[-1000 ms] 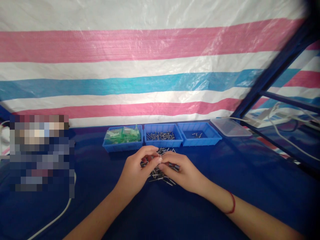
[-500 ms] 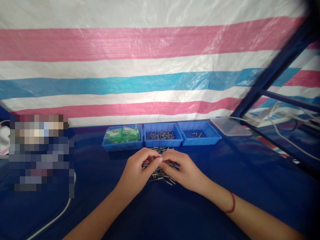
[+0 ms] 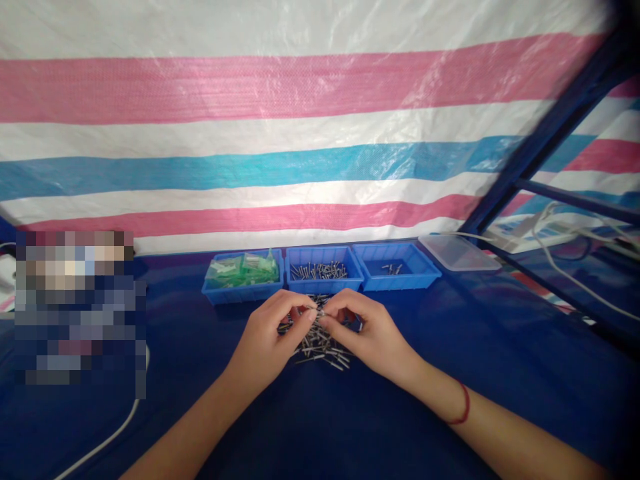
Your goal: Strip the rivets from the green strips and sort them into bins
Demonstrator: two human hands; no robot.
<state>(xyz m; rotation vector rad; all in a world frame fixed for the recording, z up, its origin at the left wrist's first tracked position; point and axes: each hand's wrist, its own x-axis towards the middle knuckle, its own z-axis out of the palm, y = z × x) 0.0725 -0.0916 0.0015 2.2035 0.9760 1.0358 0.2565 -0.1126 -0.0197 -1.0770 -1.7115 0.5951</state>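
Observation:
Over a loose pile of small metal rivet-like pins on the dark blue table, both hands meet with fingertips nearly touching. My left hand is pinched at thumb and forefinger, and my right hand pinches from the other side. A tiny shiny piece shows between the fingertips, too small to name. Behind the pile stand three blue bins in a row: the left bin holds green and clear bags, the middle bin many metal pins, the right bin several pins.
A clear plastic lid lies right of the bins. A white cable crosses the table at the left, near a blurred-out area. More cables hang by a blue metal frame at the right. A striped sheet hangs behind.
The hands have drawn slightly apart at the fingertips, the right one shifting a little to the right, the left one a little to the left. The small shiny piece stays between them.

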